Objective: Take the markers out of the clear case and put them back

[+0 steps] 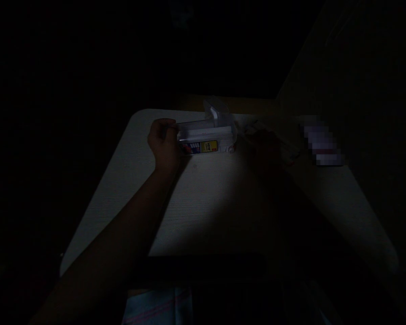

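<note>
A clear plastic box (206, 133) with its flip lid (216, 107) raised lies near the far side of the table. A yellow and dark printed label (209, 146) shows on its near face. My left hand (164, 141) is closed around the left end of the box. Deep shadow covers my right hand (265, 146), just right of the box's open end. Thin, pale, slender items (289, 149) lie beside and partly under this hand, too dim to name. Whether its fingers hold any of them is hidden by the dark.
The light table (196, 203) has rounded corners, and shadow falls over its right half. Toward its right edge lies a blurred rectangular object (323, 142). A light blue cloth with pink stripes (159, 307) shows below the near edge. The surroundings are almost black.
</note>
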Demonstrator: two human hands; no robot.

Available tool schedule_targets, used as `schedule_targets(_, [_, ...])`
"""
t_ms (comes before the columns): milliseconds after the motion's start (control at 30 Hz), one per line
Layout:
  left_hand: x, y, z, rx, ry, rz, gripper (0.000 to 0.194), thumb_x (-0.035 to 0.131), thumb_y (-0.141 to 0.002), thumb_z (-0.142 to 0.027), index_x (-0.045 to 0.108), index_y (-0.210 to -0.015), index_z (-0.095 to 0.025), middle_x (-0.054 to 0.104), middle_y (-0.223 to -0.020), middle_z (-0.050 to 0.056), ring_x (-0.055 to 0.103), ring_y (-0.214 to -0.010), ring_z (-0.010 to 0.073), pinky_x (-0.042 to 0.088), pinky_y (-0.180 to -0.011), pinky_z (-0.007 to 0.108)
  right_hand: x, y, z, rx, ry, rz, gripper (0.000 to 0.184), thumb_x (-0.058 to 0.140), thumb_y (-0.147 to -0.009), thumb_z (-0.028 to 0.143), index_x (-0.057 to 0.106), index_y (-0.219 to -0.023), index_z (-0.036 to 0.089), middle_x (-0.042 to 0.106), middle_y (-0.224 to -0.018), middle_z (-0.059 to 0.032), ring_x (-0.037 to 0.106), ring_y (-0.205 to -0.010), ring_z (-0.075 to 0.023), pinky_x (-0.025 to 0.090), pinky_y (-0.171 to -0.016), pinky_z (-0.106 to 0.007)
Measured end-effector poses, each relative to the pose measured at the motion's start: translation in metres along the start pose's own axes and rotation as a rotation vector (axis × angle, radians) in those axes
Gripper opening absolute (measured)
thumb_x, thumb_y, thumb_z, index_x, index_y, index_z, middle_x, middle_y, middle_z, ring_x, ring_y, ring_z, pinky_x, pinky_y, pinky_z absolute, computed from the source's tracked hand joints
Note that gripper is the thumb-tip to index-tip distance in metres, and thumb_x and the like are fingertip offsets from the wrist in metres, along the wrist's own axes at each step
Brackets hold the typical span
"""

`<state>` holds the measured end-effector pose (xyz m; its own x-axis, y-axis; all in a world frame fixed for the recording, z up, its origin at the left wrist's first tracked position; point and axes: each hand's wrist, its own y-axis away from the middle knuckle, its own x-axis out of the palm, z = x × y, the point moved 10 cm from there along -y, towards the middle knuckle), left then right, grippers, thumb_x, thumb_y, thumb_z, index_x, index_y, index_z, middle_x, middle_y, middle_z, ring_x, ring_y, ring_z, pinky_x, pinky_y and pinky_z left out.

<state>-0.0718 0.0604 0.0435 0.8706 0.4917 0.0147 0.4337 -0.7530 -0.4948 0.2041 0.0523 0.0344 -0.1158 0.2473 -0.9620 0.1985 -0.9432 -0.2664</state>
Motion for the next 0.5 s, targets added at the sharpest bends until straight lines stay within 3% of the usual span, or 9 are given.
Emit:
schedule_targets(100, [-0.002, 0.000, 0.001, 0.012, 0.032, -0.032, 0.004, 0.055, -0.079, -0.020, 0.059, -0.078, -0.021, 0.059, -0.079, 0.001, 0.058, -0.081, 0.0151, 0.046, -0.077, 0.029, -0.002, 0.000, -0.004, 0.005, -0.027, -0.024, 0.041, 0.045, -0.085, 0.021, 0.063, -0.120, 0.011, 0.059, -0.120, -0.0209, 0.051, -0.113, -0.0351, 0.039, -0.097, -0.053])
schedule_targets(233, [-0.003, 0.000, 0.003, 0.001, 0.035, -0.036, 0.005, 0.056, -0.079, -0.021, 0.060, -0.079, -0.021, 0.060, -0.081, 0.001, 0.058, -0.082, 0.0153, 0.046, -0.078, 0.029, -0.020, 0.005, 0.003, -0.063, -0.117, -0.217, 0.044, 0.044, -0.087, 0.026, 0.056, -0.128, 0.016, 0.057, -0.125, -0.0153, 0.048, -0.117, -0.0312, 0.037, -0.100, -0.049])
schedule_targets(300, [-0.002, 0.000, 0.004, 0.000, 0.019, -0.028, 0.005, 0.057, -0.080, -0.024, 0.060, -0.078, -0.021, 0.060, -0.081, 0.001, 0.058, -0.082, 0.0158, 0.047, -0.078, 0.029, -0.025, 0.009, 0.018, -0.168, -0.161, -0.287, 0.044, 0.040, -0.089, 0.026, 0.054, -0.129, 0.017, 0.058, -0.125, -0.0136, 0.049, -0.116, -0.0281, 0.037, -0.101, -0.047])
schedule_targets(400, [-0.003, -0.001, 0.003, 0.019, 0.015, -0.036, 0.006, 0.058, -0.080, -0.026, 0.060, -0.079, -0.021, 0.060, -0.081, 0.000, 0.058, -0.083, 0.0165, 0.047, -0.078, 0.031, -0.021, 0.012, 0.038, -0.314, -0.233, -0.320, 0.041, 0.034, -0.091, 0.024, 0.056, -0.124, 0.015, 0.058, -0.125, -0.0131, 0.050, -0.115, -0.0255, 0.038, -0.102, -0.043])
schedule_targets(500, [-0.005, 0.000, -0.001, 0.049, -0.001, -0.055, 0.006, 0.058, -0.080, -0.025, 0.059, -0.078, -0.019, 0.059, -0.080, 0.000, 0.058, -0.083, 0.0163, 0.046, -0.080, 0.031, -0.014, 0.012, 0.043, -0.352, -0.265, -0.339, 0.039, 0.033, -0.091, 0.024, 0.059, -0.120, 0.015, 0.059, -0.126, -0.0125, 0.049, -0.116, -0.0249, 0.040, -0.101, -0.041])
